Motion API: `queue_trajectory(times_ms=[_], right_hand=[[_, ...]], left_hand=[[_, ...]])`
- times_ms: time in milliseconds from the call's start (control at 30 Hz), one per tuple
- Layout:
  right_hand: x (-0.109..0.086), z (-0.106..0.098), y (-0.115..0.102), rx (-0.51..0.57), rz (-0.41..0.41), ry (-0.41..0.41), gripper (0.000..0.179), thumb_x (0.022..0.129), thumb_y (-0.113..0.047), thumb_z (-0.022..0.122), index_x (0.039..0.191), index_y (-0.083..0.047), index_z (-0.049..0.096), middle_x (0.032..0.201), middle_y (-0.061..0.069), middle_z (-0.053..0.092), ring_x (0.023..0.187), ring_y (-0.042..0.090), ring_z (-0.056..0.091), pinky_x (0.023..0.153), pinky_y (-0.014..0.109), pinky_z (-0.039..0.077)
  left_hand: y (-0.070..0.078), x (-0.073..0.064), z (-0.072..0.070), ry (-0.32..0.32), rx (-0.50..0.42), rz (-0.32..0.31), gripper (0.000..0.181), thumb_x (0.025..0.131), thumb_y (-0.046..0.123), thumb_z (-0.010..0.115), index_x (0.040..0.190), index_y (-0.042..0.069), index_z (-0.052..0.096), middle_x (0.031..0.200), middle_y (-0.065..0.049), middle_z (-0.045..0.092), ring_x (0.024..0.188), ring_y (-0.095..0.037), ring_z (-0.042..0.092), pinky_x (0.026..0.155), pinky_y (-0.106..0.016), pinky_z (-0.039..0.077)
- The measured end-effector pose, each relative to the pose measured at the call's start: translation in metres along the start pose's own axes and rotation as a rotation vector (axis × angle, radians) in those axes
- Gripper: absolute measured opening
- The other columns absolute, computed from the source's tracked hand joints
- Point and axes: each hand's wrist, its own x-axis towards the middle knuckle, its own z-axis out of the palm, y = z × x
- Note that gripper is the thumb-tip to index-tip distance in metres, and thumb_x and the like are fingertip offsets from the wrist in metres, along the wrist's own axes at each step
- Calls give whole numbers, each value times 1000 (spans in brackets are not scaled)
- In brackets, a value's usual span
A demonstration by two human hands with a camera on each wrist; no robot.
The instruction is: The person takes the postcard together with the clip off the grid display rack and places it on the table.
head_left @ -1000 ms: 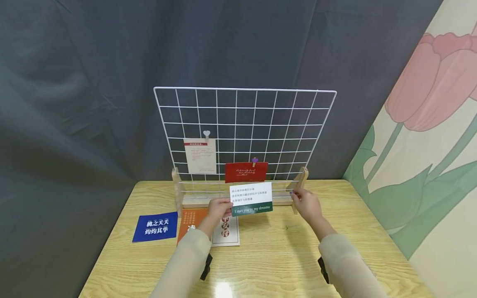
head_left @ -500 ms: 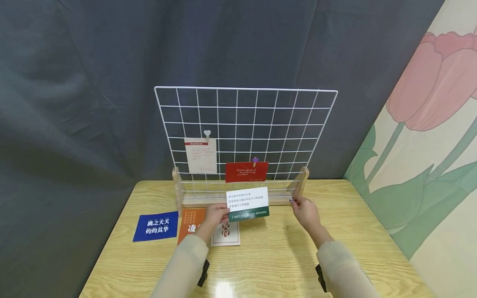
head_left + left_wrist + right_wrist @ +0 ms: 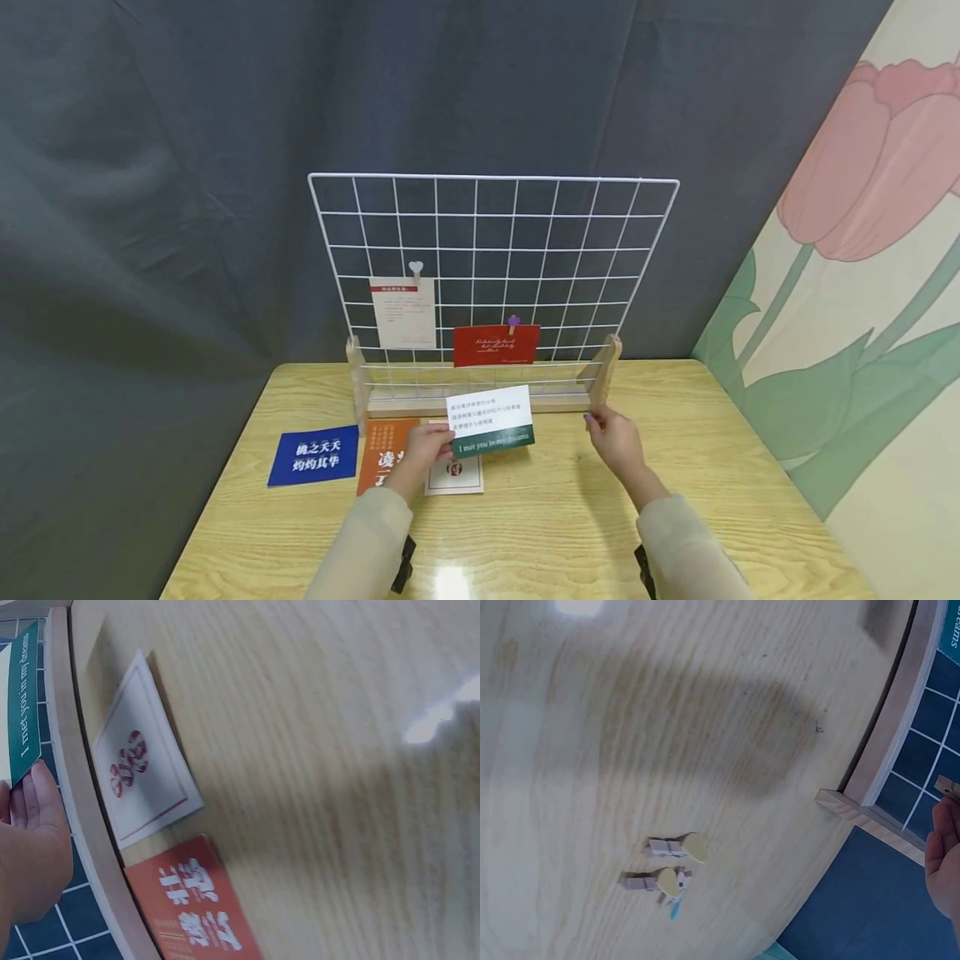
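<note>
My left hand [image 3: 424, 447] pinches the left edge of a white-and-green postcard [image 3: 487, 410], tilted in front of the grid's base. Its green strip carries white lettering. In my right hand [image 3: 619, 442], by the stand's right foot, the fingers pinch a small wooden clothespin [image 3: 946, 787], best seen in the right wrist view. The white wire grid [image 3: 495, 247] stands upright in a wooden base. On it hang a white card [image 3: 405, 321], under a white heart clothespin [image 3: 416, 268], and a red card [image 3: 496, 348], under a purple heart clothespin [image 3: 513, 322].
On the table's left lie a blue card [image 3: 313, 455], an orange card [image 3: 193, 896] and a white card with red characters [image 3: 146, 769]. The right wrist view shows loose clothespins [image 3: 664, 880] with yellow hearts and one with blue. A dark curtain [image 3: 187, 208] hangs behind.
My left hand has drawn the postcard down and to the left, away from the red card. My right hand has shifted slightly down, still pinching the clothespin.
</note>
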Motion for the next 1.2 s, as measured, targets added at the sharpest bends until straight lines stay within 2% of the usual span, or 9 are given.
queue_trajectory(times_ms=[233,467,700,933,1200], right_hand=[[-8,6,9,6,27,-21,18,83,-4,54,93,10,58,73,13,62,65,25,59,55,33,49],[-21,7,14,-3,53,-61,19,83,-5,53,92,11,57,72,12,61,63,24,58,55,34,48],[-34,5,24,-33,123,-121,20,84,-6,51,93,12,55,73,10,60,60,19,55,53,32,46],[-44,3,38,-76,180,-185,24,86,-8,48,97,12,54,78,14,59,67,23,56,59,37,47],[-52,-1,46,-84,166,-212,24,86,-7,47,97,13,53,82,20,59,70,29,58,61,39,49]], left_hand=[[-14,-2,-10,1,-16,-11,30,78,-3,57,105,-13,52,76,-13,60,62,-14,58,63,-29,50],[-20,-8,-18,13,-26,-6,31,78,-3,57,106,-14,51,76,-14,59,61,-15,57,62,-28,51],[-29,-8,-30,49,-45,-32,33,78,-1,58,108,-13,52,73,-11,59,61,-14,56,61,-28,51],[-38,-8,-43,66,-43,-48,34,80,0,57,110,-14,50,74,-10,58,61,-13,55,60,-28,51],[-42,-11,-54,71,-57,-68,36,81,1,56,112,-14,47,69,-7,57,59,-11,54,59,-27,51]])
